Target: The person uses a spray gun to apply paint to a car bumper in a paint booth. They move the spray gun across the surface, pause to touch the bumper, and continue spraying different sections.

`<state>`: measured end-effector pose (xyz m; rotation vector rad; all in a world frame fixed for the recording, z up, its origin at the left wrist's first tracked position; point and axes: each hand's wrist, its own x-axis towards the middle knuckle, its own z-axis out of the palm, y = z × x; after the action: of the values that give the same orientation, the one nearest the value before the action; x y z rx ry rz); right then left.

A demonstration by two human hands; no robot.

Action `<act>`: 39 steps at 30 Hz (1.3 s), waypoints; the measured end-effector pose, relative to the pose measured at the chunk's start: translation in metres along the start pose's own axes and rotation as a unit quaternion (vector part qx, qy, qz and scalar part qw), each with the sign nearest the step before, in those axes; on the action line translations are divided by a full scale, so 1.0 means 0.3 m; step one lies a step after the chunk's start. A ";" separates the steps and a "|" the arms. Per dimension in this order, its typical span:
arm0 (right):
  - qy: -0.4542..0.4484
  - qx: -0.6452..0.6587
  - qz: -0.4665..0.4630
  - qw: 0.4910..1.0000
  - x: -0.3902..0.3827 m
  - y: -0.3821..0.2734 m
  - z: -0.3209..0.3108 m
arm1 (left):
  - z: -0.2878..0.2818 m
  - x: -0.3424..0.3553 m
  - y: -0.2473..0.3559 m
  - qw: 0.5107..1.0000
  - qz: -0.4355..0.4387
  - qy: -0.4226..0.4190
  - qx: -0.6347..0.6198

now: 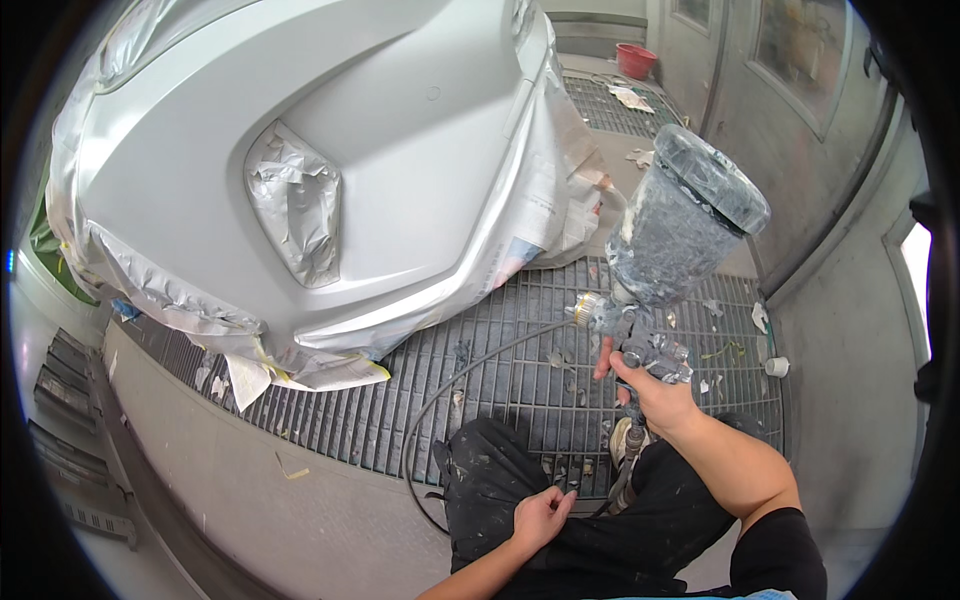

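My right hand (655, 400) grips a spray gun (640, 345) by its handle, the thumb laid over the back of the body. A large, paint-crusted cup (680, 215) is mounted on top, tilted to the right. The brass-coloured nozzle (592, 308) points left, toward a silver-grey car bumper (410, 160) wrapped in masking film and paper. Low over my dark trousers, my left hand (543, 515) is closed with curled fingers. Whether anything is inside them is hidden. From the gun's handle an air hose (632, 455) leads down between my legs.
A thin dark hose (408, 455) loops across the floor grating (500, 390), which has scraps strewn on it. Masking paper (330, 375) hangs off the bumper's lower edge. Grey walls with a door (800, 120) stand at the right. Farther off is a red bucket (635, 60).
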<state>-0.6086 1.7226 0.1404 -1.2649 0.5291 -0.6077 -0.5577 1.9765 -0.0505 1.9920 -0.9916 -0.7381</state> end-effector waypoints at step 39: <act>0.010 0.111 0.049 0.993 0.347 0.037 0.008 | -1.405 0.698 0.976 0.469 0.197 0.423 0.750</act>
<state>-0.5293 1.6555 0.1265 -1.0187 0.5222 -0.5792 -0.2409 1.8469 0.3856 2.5143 -1.3941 2.0126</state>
